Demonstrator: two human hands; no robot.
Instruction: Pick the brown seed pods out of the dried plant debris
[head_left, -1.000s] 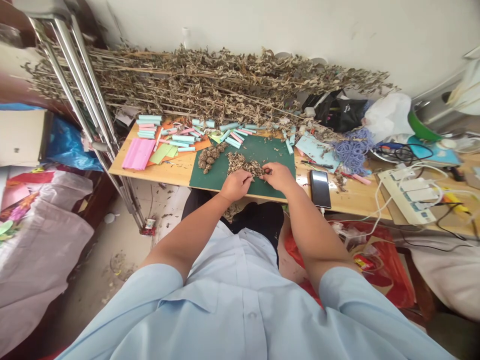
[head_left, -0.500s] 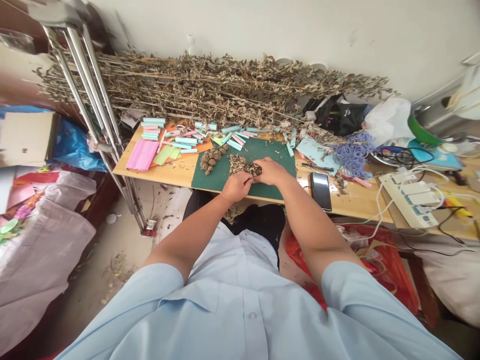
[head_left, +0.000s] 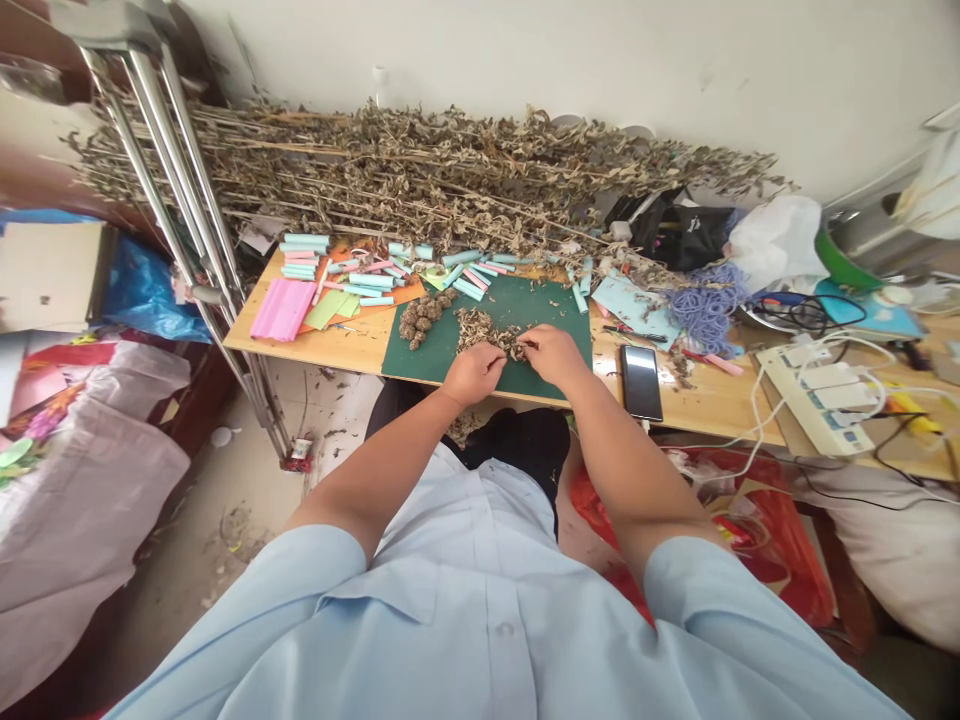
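My hands work side by side over a heap of crumbled dried leaves (head_left: 477, 328) on a dark green cutting mat (head_left: 546, 308). My left hand (head_left: 472, 374) pinches at the heap's right end. My right hand (head_left: 553, 357) meets it there, its fingertips also closed on dried bits. Left of the heap lies a cluster of brown seed-like balls (head_left: 420, 316). Much of the heap's lower edge is hidden behind my fingers.
A wooden table (head_left: 345, 350) carries teal paper rolls (head_left: 352, 281), pink paper (head_left: 283, 309), a phone (head_left: 641, 383) and blue cord (head_left: 709, 308). Long dried plant stalks (head_left: 420, 160) lie behind. Metal crutches (head_left: 165, 170) stand left; a power strip (head_left: 817, 397) sits right.
My right hand has drawn back slightly to the right and toward me, off the heap's top. Both hands stay pinched together at the heap, and the view has shifted slightly.
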